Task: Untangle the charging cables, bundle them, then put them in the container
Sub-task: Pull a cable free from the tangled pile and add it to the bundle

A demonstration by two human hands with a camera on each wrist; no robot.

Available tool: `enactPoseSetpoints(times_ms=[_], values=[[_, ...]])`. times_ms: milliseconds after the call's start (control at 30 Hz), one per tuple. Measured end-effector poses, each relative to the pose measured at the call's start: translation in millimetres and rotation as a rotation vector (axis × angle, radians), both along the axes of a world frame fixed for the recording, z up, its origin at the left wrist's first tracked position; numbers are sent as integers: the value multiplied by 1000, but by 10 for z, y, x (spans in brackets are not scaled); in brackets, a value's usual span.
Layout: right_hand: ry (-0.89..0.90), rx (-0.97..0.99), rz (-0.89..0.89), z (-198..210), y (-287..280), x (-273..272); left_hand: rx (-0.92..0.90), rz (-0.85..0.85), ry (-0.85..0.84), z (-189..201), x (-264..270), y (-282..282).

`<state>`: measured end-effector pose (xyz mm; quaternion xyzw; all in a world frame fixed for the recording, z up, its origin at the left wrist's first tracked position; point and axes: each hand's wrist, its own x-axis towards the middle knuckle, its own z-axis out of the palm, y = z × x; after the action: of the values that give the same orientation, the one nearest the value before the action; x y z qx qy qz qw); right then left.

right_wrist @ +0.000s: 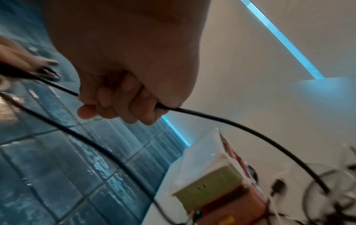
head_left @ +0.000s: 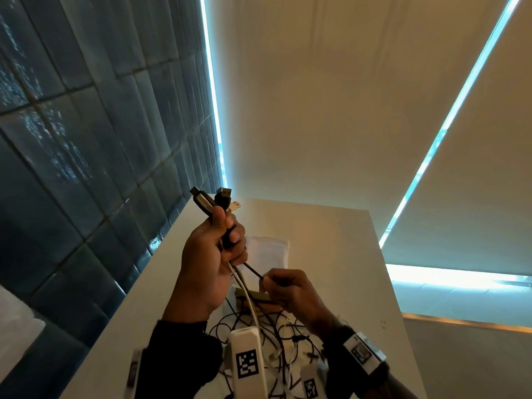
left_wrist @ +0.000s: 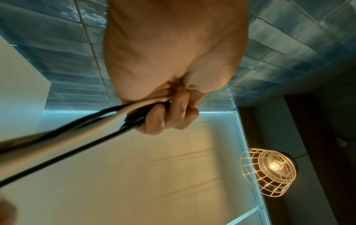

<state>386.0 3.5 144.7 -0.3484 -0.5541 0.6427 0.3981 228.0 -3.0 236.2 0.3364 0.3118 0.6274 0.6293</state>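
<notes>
Left hand [head_left: 205, 263] is raised above the desk [head_left: 331, 254], fist upright, fingers [left_wrist: 163, 118] curled tight round a bunch of cable ends. Three plugs [head_left: 214, 200] stick up out of the fist: two dark, one pale w/ a gold tip. Below the fist the cords hang down, a white cable [head_left: 247, 298] among dark ones.

Right hand [head_left: 288, 289] sits lower and just right of the left, fingers [right_wrist: 123, 103] closed round one thin black cable [right_wrist: 221, 120]. That cable runs taut from the left fist into the right hand, then curves down to the desk.

Rest of the charging cables [head_left: 276, 341] lie in a loose tangle on the desk near the wrists, black and white strands crossing. A small box [right_wrist: 215, 179], green and red sides w/ a white top, stands on the desk just behind the tangle; can't tell if it's the container.
</notes>
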Motion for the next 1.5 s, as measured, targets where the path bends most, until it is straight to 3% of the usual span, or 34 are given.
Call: enactPoseSetpoints(times_ms=[67, 333, 533, 600, 667, 767, 900, 1033, 1233, 1367, 1500], values=[[-27, -33, -27, -205, 69, 39, 18, 1, 11, 5, -4, -1], [-419, 98, -193, -1059, 176, 245, 79, -31, 28, 33, -49, -21], [-703, 44, -350, -1141, 161, 342, 36, -60, 104, 81, -48, -22], [-581, 4, -463, -922, 214, 341, -17, -40, 148, 53, -43, 7], [-330, -18, -520, -546, 248, 301, -81, 14, 188, -8, -26, 47], [-47, 100, -485, 70, 202, 185, -161, 82, 279, -95, 31, 79], [110, 289, -347, 527, 39, 16, -181, 121, 330, -90, 99, 64], [164, 353, -195, 586, -89, -84, -196, 65, 172, -29, 98, 50], [99, 241, -17, 318, -103, -54, -116, -1, -208, 69, 30, 55], [-2, 136, 2, 48, -135, 89, -76, 77, -160, 55, -7, 51], [-192, 164, -12, -117, -194, 270, -78, 112, -36, 21, 10, 39]])
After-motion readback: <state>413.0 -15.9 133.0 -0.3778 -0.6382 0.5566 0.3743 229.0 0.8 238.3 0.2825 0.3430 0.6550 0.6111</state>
